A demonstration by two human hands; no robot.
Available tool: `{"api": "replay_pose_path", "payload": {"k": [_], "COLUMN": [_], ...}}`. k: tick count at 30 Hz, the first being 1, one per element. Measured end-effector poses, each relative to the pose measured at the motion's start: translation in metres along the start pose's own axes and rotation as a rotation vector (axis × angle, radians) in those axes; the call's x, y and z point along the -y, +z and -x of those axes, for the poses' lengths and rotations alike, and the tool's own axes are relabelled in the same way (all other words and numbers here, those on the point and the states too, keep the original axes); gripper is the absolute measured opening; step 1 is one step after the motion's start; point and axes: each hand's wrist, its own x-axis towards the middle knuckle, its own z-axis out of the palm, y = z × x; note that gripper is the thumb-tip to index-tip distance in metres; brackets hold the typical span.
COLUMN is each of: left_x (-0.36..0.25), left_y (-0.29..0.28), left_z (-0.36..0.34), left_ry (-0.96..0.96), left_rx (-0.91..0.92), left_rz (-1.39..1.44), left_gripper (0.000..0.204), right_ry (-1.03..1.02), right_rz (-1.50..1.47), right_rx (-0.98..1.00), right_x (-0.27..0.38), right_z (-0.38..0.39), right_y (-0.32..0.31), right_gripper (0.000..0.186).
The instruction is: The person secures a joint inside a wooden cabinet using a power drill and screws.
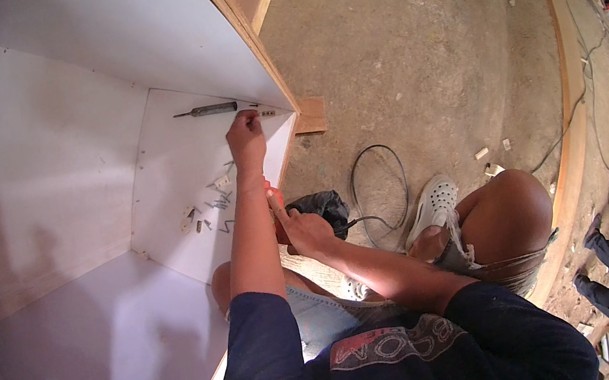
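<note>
Just below the screwdriver (214, 109), the left hand (246, 137) curls by a small holed strip (268, 114); I can't tell if it holds anything. Farther below, the right hand (305, 230) touches a red thing (278, 193), grip hidden. A bump could push the strip crooked.

Red object (275, 194) largely hidden

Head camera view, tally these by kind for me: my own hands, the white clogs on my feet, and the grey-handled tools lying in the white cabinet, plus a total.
Hands: 2, left hand and right hand
White clogs: 2
Grey-handled tool in the white cabinet: 1
Total: 5
</note>
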Motion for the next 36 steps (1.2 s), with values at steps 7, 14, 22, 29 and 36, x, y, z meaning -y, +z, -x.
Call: {"api": "replay_pose_path", "payload": {"k": [7,14,22,29,36], "left_x": [0.056,0.004,0.011,0.011,0.009], "left_y": [-0.044,0.000,0.028,0.042,0.050], "left_z": [0.006,-0.013,-0.022,-0.033,-0.045], "left_ry": [-0.142,0.394,0.048,-0.642,-0.622], "left_rx": [-0.126,0.040,0.020,0.028,-0.108], "left_rz": [-0.181,-0.459,-0.374,0.443,0.403], "left_gripper": [0.016,0.019,0.017,0.014,0.014], "right_ry": [-0.009,-0.030,-0.033,0.029,0.088], "right_rz": [-0.017,-0.017,0.030,-0.048,-0.116], "right_rx": [0.000,-0.020,0.010,-0.004,0.024], "right_x": [0.011,0.012,0.006,-0.001,-0.001], "right_z": [0.004,0.005,0.004,-0.008,-0.013], "right_y": [-0.009,-0.012,-0.012,0.009,0.010], "right_gripper": [0.103,0.115,0.119,0.079,0.046]}}
